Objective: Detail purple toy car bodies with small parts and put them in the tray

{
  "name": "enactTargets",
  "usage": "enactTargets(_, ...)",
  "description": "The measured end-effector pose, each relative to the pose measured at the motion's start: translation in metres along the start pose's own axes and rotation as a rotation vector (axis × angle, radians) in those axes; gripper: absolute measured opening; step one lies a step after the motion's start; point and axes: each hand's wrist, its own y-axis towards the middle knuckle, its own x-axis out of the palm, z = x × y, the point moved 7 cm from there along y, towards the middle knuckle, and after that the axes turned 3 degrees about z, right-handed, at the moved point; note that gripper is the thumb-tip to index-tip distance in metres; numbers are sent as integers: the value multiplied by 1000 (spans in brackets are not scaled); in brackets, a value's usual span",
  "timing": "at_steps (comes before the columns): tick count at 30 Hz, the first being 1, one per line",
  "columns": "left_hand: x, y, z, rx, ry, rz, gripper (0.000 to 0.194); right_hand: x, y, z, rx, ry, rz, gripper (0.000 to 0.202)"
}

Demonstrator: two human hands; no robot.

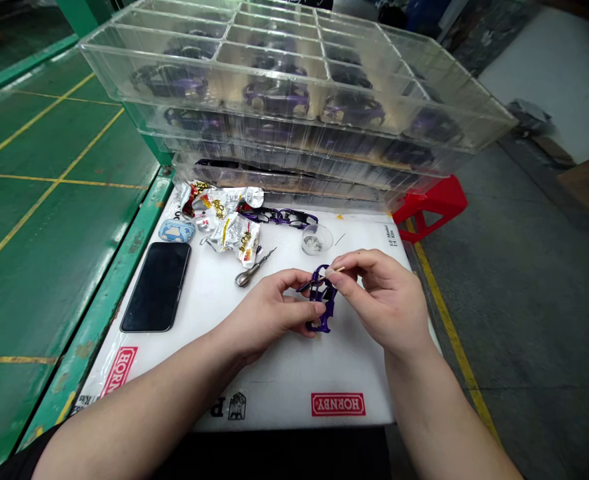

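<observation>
A purple toy car body shell is gripped between the thumb and fingers of my left hand, just above the white work surface. The shell is tilted, with its window openings showing. My right hand pinches a thin stick with a pale end, against the upper part of the shell. My fingers hide part of the stick, and I cannot make out its tip. Beyond my hands lie a small clear cup with tiny bits in it, a thin pin and a hand drill.
Stacked clear compartment trays holding purple car bodies stand at the back. More purple shells lie before them, beside crumpled snack wrappers. A phone and a blue patterned case lie left. A red plastic piece juts out right.
</observation>
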Motion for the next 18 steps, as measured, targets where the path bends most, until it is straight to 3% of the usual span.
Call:
enactTargets(11,0,0,-1,4,22,-18,60,5,2,-1,44,-104,-60,2)
enactTargets(18,0,0,0,2,13,-14,53,4,7,-6,-71,-104,-56,6)
